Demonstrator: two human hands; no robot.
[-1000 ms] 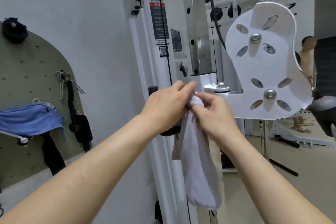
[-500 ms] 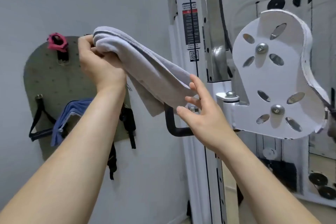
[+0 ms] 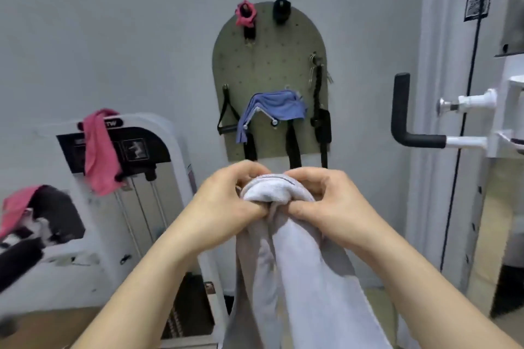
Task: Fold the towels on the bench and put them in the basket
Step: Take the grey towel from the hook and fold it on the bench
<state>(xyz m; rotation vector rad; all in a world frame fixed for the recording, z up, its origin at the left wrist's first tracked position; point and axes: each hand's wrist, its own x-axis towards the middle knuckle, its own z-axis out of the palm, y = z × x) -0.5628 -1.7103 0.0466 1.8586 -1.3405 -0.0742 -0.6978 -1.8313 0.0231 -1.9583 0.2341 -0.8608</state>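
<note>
Both hands gripped one pale grey towel (image 3: pixel 297 269) at chest height. The left hand (image 3: pixel 224 207) and right hand (image 3: pixel 331 207) pinched its bunched top between them, fingers curled tightly, while the rest hung straight down below.

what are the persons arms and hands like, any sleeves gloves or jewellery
Both forearms are bare to the bottom edge of the picture: no sleeves show. The left hand and right hand wear no gloves, and no watch, band or ring shows on the wrists or visible fingers. Some fingertips are hidden by the pale grey terry towel, so I cannot check those.
</note>
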